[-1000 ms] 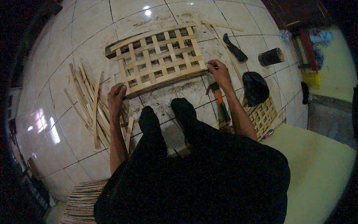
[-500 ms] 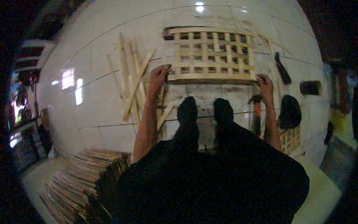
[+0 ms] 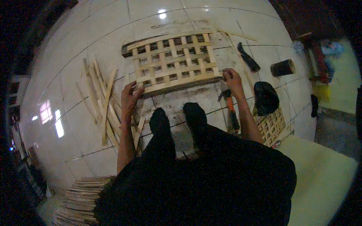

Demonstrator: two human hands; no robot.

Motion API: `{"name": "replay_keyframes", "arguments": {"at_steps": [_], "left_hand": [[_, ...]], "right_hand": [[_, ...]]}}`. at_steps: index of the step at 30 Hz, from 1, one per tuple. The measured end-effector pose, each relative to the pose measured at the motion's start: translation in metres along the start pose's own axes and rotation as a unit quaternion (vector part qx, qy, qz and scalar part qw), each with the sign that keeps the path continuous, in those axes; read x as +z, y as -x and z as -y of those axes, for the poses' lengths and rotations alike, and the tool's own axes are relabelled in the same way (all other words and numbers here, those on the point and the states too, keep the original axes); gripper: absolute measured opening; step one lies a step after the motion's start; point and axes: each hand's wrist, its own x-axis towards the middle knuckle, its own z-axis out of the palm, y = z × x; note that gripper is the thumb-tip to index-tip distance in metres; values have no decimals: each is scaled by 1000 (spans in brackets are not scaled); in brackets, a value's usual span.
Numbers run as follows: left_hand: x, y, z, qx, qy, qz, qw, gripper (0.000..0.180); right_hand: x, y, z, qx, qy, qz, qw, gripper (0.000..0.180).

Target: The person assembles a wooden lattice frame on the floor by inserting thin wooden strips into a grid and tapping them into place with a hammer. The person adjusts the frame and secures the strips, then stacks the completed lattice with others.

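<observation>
Lattice [image 3: 168, 60] on floor [image 3: 71, 113], strips [image 3: 109, 105] to its left, hammer [image 3: 231, 109] near its right corner

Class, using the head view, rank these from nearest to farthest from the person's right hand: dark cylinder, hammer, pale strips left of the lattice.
1. Hammer: just below the right hand in view.
2. Dark cylinder: to that hand's right, slightly higher.
3. Pale strips: far left, beyond the lattice.

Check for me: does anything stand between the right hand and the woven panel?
Nothing visible does: the right hand is at the near right corner of the woven panel. The hammer lies nearer the person, not between them.
</observation>
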Motion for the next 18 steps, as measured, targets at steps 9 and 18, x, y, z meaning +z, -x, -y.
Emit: {"name": "replay_keyframes", "arguments": {"at_steps": [9, 18], "left_hand": [[-3, -3, 9, 19, -50, -3, 999, 53], [1, 4, -19, 13, 33, 14, 999, 47]], "right_hand": [[-8, 31, 89, -22, 37, -8, 999, 24], [8, 15, 49, -40, 52, -6, 998, 36]]}}
